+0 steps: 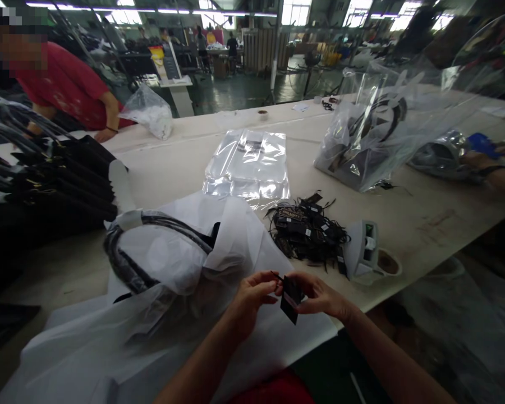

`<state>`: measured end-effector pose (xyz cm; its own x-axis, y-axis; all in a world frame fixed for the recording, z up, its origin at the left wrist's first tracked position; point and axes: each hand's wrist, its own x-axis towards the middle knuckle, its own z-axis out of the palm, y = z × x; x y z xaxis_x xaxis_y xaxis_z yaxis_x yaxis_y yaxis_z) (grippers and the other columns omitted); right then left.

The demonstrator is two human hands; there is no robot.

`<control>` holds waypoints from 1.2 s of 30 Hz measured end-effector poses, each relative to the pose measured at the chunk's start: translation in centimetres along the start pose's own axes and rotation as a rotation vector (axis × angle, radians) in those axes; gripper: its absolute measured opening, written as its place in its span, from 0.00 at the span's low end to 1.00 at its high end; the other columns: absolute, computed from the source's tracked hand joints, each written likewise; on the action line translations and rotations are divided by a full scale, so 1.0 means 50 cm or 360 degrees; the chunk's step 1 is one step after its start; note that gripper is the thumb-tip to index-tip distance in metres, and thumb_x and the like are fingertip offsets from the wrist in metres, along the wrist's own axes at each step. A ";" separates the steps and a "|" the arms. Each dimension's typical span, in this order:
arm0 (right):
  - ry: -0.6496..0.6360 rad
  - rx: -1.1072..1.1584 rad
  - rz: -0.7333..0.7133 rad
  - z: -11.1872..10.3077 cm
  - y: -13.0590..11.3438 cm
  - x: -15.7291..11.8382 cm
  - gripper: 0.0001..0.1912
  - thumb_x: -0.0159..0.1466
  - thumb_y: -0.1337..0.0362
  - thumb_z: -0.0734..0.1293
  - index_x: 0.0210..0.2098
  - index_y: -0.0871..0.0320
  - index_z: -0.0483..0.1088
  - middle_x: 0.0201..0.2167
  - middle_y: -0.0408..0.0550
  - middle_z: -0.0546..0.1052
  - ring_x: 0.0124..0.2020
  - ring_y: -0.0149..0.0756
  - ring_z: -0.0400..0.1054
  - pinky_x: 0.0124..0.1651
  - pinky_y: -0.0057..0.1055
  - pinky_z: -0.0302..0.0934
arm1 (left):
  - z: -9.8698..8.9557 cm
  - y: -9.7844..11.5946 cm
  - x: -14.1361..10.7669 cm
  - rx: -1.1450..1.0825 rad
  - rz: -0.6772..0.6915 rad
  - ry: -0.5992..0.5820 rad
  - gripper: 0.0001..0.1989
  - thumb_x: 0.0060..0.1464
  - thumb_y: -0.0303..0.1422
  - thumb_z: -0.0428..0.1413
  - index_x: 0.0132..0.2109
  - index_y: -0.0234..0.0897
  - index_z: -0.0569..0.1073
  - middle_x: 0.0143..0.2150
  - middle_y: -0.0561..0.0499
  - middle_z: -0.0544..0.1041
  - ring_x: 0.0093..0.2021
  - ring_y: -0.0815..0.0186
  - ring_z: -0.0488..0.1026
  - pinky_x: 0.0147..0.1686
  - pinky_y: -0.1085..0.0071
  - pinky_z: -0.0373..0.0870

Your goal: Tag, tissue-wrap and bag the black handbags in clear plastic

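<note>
Between my two hands is a small black hang tag point(291, 303) with a thin cord. My right hand point(317, 294) pinches the tag by its edge, thumb in front. At its upper left, the fingers of my left hand point(255, 297) are closed on the tag's cord point(276, 275). Left of my hands a handbag lies under white tissue paper point(235, 241), and its wrapped dark handles point(122, 255) stick out. Beyond my hands lies a heap of black hang tags point(307, 227) with cords.
A grey tape dispenser point(362, 249) stands right of the heap. Flat clear plastic bags point(252, 160) lie mid-table. Black handbags point(63, 174) stand in a row at left. A bagged handbag point(362, 146) is at right. A person in red point(71, 84) leans over the table; another person's arm point(496, 174) reaches in.
</note>
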<state>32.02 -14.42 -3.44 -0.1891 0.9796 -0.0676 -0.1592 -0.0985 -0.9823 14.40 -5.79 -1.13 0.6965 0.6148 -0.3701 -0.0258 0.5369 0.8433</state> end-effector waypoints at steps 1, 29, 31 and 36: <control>-0.0035 -0.0013 0.0016 0.006 0.000 0.000 0.27 0.49 0.62 0.73 0.47 0.59 0.67 0.42 0.50 0.74 0.45 0.38 0.68 0.49 0.36 0.61 | 0.001 -0.001 -0.004 0.0050 0.0032 0.0019 0.17 0.37 0.38 0.63 0.36 0.34 0.77 0.31 0.48 0.75 0.31 0.67 0.69 0.32 0.73 0.62; -0.0183 0.0001 0.0034 0.106 0.073 0.044 0.21 0.55 0.55 0.68 0.47 0.57 0.72 0.46 0.49 0.74 0.50 0.41 0.64 0.54 0.38 0.55 | -0.047 0.002 -0.061 0.0149 0.0349 0.0505 0.13 0.41 0.39 0.60 0.28 0.33 0.70 0.22 0.49 0.76 0.18 0.70 0.68 0.20 0.75 0.58; -0.0108 0.0072 0.0036 0.121 0.081 0.048 0.17 0.56 0.55 0.68 0.41 0.58 0.75 0.42 0.49 0.76 0.47 0.40 0.66 0.53 0.38 0.55 | -0.049 -0.002 -0.061 0.0119 0.0350 0.0518 0.14 0.41 0.39 0.60 0.29 0.33 0.69 0.23 0.49 0.76 0.18 0.71 0.67 0.19 0.75 0.58; 0.0032 0.0295 0.0083 0.145 0.096 0.059 0.14 0.54 0.56 0.69 0.35 0.59 0.76 0.34 0.47 0.77 0.39 0.36 0.69 0.48 0.35 0.60 | -0.063 -0.006 -0.061 0.0154 0.0387 0.0579 0.12 0.43 0.38 0.59 0.29 0.32 0.69 0.23 0.49 0.76 0.18 0.72 0.66 0.20 0.76 0.59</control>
<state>23.67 -13.28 -7.07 -0.1828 0.9755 -0.1227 -0.3260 -0.1779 -0.9285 10.02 -6.04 -1.49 0.3808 0.8888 -0.2551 -0.0782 0.3059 0.9489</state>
